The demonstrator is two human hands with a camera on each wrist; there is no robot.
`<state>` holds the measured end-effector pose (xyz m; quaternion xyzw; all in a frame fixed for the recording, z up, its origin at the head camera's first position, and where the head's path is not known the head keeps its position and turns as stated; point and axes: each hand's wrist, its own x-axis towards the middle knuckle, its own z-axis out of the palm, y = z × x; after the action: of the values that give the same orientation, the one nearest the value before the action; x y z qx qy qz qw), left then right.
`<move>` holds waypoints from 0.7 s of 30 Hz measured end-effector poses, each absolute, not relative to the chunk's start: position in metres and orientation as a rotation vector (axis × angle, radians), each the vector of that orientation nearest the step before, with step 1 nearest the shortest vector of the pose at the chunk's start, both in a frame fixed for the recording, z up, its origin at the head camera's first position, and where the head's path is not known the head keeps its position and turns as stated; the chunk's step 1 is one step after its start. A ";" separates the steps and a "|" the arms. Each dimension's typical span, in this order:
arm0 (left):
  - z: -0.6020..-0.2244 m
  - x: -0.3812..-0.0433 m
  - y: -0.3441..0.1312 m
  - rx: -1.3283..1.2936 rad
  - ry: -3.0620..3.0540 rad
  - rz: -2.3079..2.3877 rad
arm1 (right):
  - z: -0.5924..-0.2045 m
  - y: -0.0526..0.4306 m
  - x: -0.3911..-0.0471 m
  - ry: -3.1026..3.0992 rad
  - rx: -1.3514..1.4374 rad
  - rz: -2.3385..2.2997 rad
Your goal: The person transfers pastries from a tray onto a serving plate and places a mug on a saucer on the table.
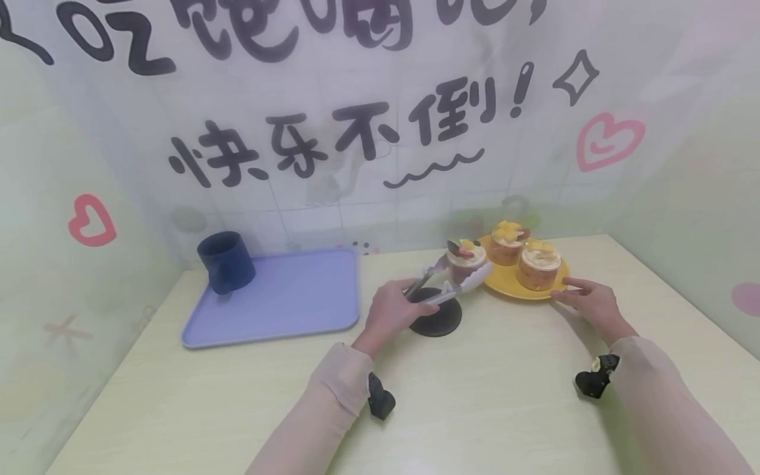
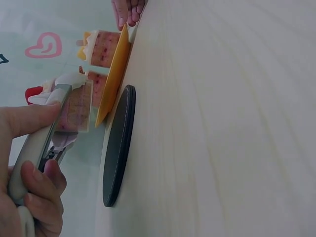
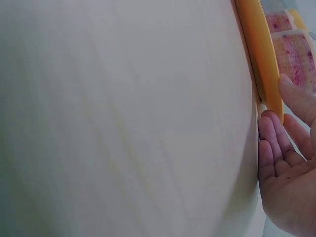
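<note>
My left hand (image 1: 388,309) grips a pair of metal tongs (image 1: 473,280) with pale tips. Between those tips sits a small dessert cup (image 1: 466,256), a layered cake with cream and fruit on top. In the left wrist view, the held cup (image 2: 75,111) is raised off the table, beside the plate. Below the tongs lies a round black coaster (image 1: 436,323). My right hand (image 1: 596,307) pinches the near right rim of a yellow plate (image 1: 505,284), thumb above and fingers beneath. Two similar dessert cups, one at the back (image 1: 507,247) and one in front (image 1: 539,269), stand on the plate.
A lilac tray (image 1: 297,297) lies at the left of the pale table (image 1: 499,396), with a dark blue mug (image 1: 228,264) on its back left corner. Behind the table rises a wall sheet (image 1: 332,191) with large writing, and side panels flank both ends.
</note>
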<state>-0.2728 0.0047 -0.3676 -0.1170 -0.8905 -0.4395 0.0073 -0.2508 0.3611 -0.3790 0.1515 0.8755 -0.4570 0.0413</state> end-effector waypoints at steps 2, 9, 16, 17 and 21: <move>-0.367 -0.273 0.006 -0.373 -2.783 -1.367 | -0.379 0.361 -0.250 2.679 0.460 -1.404; -0.365 -0.272 0.008 -0.399 -2.782 -1.336 | -0.378 0.360 -0.250 2.675 0.446 -1.404; -0.363 -0.274 0.012 -0.422 -2.779 -1.328 | -0.378 0.361 -0.250 2.677 0.456 -1.395; -0.363 -0.275 0.013 -0.426 -2.780 -1.326 | -0.378 0.361 -0.250 2.677 0.457 -1.397; -0.363 -0.277 0.016 -0.437 -2.785 -1.312 | -0.378 0.361 -0.250 2.670 0.470 -1.404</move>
<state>-0.2767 0.0163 -0.3628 -0.1405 -0.8956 -0.4219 0.0159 -0.2504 0.3607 -0.3779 0.1538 0.8737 -0.4594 0.0440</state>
